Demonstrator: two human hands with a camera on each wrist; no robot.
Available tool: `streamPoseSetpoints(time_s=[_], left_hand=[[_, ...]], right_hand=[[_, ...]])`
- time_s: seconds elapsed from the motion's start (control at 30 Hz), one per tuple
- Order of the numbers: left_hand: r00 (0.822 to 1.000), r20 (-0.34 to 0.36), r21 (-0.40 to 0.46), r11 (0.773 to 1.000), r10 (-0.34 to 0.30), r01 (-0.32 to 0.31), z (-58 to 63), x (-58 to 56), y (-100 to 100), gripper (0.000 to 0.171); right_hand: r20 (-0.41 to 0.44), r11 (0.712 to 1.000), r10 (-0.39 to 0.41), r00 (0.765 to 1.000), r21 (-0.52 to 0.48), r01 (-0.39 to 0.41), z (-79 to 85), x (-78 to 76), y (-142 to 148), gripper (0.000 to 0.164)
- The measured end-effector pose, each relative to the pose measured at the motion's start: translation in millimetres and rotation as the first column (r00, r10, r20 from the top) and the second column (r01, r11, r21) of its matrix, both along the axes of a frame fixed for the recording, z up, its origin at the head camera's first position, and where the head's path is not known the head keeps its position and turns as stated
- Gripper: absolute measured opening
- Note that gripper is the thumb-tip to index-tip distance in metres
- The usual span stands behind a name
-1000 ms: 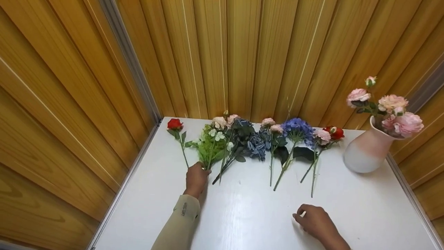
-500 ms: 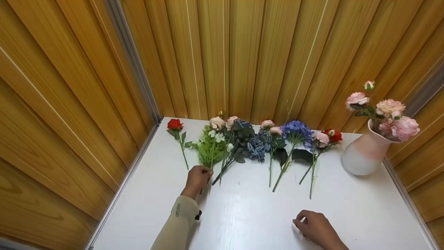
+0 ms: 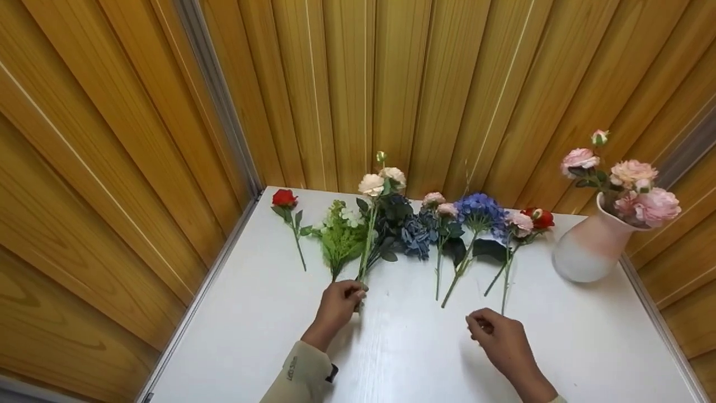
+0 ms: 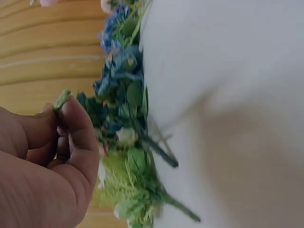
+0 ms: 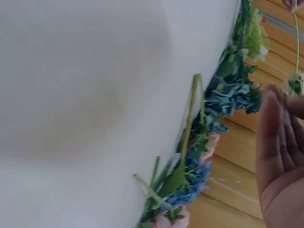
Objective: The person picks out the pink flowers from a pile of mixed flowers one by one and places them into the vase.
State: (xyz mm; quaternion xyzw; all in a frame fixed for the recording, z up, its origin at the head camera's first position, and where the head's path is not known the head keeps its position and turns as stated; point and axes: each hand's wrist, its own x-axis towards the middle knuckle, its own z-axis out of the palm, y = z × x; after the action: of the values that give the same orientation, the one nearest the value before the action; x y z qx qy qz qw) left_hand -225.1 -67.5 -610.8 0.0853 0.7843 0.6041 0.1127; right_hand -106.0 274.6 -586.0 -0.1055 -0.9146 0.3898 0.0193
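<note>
My left hand [image 3: 338, 305] pinches the lower green stem of a pale pink artificial rose spray [image 3: 371, 184], raised off the table with its blooms and bud upward. In the left wrist view the stem's end [image 4: 61, 99] pokes out between thumb and forefinger. Beside that hand lie a green leafy sprig [image 3: 341, 240] and dark blue flowers [image 3: 417, 238]. My right hand [image 3: 506, 338] hovers over the table's right half, fingers loosely curled and holding nothing. It is nearest to the stem of a pink flower [image 3: 520, 222].
A pink-and-white vase [image 3: 587, 252] with pink flowers [image 3: 654, 204] stands at the right. Along the back of the white table [image 3: 403, 347] lie a red rose [image 3: 284, 197], a purple-blue hydrangea [image 3: 480, 211], small pink roses [image 3: 446, 210] and another red flower [image 3: 542, 218]. Wooden panels rise behind.
The left hand has lifted the pale pink rose spray from beside the green sprig and moved it rightward. The right hand has moved slightly forward.
</note>
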Motion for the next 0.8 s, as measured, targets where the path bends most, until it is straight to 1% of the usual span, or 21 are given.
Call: streamPoseSetpoints(time_s=[0.07, 0.17, 0.3, 0.43, 0.57, 0.63, 0.8], left_hand=[[0.999, -0.009, 0.026, 0.999, -0.033, 0.033, 0.7, 9.8, 7.5, 0.014], [0.996, -0.027, 0.053, 0.995, -0.08, 0.081, 1.7, 23.5, 17.3, 0.013], [0.991, -0.03, 0.076, 0.989, -0.127, 0.129, 4.9, 39.5, 27.4, 0.013], [0.985, 0.003, 0.097, 0.98, -0.172, 0.171, 9.4, 52.4, 36.1, 0.014], [0.981, 0.016, 0.071, 0.979, -0.194, 0.192, 12.2, 62.9, 43.7, 0.017], [0.981, 0.005, 0.043, 0.98, -0.194, 0.194, 11.9, 67.4, 47.0, 0.019], [0.98, -0.007, -0.012, 0.98, -0.198, 0.198, 8.1, 77.8, 54.8, 0.021]], right_hand=[[-0.075, 1.0, -0.011, 0.997, -0.01, 0.01, 8.1, -5.4, -6.2, 0.008], [-0.125, 0.998, -0.018, 0.992, -0.062, 0.011, 19.1, -14.7, -16.4, 0.011], [-0.114, 0.986, -0.018, 0.993, -0.165, -0.001, 30.5, -26.8, -30.1, 0.018], [-0.104, 0.964, -0.032, 0.994, -0.265, 0.003, 41.3, -36.4, -42.6, 0.024], [-0.117, 0.936, -0.056, 0.992, -0.353, 0.012, 56.2, -44.2, -53.4, 0.029], [-0.125, 0.925, -0.066, 0.99, -0.381, 0.014, 63.3, -47.3, -57.8, 0.032], [-0.131, 0.917, -0.093, 0.987, -0.397, 0.034, 75.7, -54.2, -64.7, 0.042]])
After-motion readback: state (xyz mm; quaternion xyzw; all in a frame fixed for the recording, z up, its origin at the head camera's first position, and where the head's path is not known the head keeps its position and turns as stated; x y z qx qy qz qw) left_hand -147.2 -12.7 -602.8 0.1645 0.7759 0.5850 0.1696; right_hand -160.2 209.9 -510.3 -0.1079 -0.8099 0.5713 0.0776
